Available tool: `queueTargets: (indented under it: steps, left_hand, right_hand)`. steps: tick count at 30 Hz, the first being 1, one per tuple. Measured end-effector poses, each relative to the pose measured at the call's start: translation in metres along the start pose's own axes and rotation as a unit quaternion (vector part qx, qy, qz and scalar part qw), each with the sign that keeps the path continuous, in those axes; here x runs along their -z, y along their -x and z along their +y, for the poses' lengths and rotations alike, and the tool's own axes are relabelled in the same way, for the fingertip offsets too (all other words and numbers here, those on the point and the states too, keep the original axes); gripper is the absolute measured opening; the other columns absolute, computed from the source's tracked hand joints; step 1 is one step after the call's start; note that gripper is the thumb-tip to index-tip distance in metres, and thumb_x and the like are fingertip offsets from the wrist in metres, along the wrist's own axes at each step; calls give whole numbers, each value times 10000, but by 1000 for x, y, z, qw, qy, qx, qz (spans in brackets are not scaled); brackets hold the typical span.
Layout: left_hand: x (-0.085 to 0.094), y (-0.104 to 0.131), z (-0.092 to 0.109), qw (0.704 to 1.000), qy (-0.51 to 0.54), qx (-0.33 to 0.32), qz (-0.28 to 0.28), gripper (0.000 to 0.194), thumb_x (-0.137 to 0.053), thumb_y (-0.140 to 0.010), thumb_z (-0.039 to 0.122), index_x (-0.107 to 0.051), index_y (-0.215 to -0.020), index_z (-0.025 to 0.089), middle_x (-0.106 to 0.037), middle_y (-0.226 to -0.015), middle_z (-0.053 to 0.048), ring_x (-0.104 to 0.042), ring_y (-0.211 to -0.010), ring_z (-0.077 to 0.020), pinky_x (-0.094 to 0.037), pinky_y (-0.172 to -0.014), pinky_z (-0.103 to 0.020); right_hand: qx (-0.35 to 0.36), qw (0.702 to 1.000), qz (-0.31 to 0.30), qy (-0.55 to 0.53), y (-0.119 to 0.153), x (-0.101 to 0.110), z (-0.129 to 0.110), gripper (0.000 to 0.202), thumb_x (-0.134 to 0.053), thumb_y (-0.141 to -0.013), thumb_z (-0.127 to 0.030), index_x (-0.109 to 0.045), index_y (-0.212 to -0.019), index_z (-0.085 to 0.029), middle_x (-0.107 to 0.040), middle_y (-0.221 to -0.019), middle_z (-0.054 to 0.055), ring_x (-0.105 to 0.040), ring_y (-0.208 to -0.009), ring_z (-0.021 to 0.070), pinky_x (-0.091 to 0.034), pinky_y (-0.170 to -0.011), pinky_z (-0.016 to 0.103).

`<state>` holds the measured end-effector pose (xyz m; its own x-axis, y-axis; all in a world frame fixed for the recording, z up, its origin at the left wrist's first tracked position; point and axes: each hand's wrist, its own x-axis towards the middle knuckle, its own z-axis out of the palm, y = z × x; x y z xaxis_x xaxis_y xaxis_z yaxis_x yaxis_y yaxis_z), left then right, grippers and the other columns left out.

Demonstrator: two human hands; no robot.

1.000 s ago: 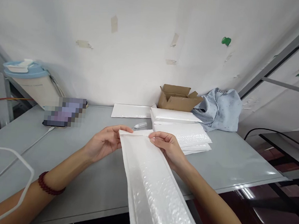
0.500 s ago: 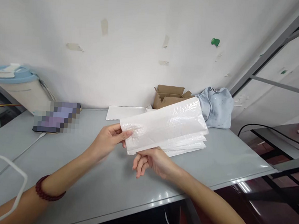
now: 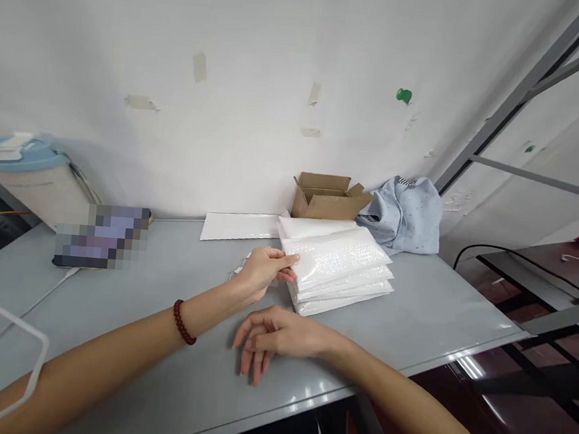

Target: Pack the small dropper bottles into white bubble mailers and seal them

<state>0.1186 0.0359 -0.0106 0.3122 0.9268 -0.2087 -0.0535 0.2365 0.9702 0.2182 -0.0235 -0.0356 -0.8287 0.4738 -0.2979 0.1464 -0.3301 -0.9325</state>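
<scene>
A stack of several white, shiny padded envelopes (image 3: 338,264) lies fanned out right of the middle of the grey table (image 3: 413,307). My left hand (image 3: 268,269) pinches the left edge of the top envelope between thumb and fingers. Nearer the table's front edge, my right hand (image 3: 272,339) hangs with loosely bent, parted fingers and holds nothing. It is just in front of the stack, to the lower left. Partly hidden behind my left hand is a small, crumpled clear item that I cannot make out.
Behind the stack are an open cardboard box (image 3: 325,205), a light blue cloth (image 3: 404,216) and a flat white sheet (image 3: 238,227). At the left are a blurred phone (image 3: 105,236) with a cable and a blue-lidded container (image 3: 36,177).
My left hand has moved right with the envelope, which now lies over the stack instead of being held up. My right hand has dropped away from it, towards the front edge.
</scene>
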Motion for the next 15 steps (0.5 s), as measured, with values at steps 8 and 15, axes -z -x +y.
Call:
queueTargets:
  steps: [8, 15]
  left_hand:
    - [45, -12, -1, 981, -175, -70, 42, 221, -554, -790, 360, -620, -789, 149, -700, -874, -131, -663, -694, -202, -540, -693, -368]
    - [126, -52, 3, 862, -459, -209, 54, 322, -538, -636, 120, -631, -939, 177, -617, -1151, -138, -475, -1184, -332, -365, -990, -428]
  right_hand:
    - [31, 998, 39, 33, 6, -2, -7, 97, -507, -827, -164, -564, -905, -167, -637, -691, -31, -619, -546, 82, -465, -584, 217]
    - [41, 996, 61, 40, 5, -2, -8, 144, -481, -826, -118, -551, -940, -172, -633, -670, -37, -613, -531, 88, -459, -564, 221]
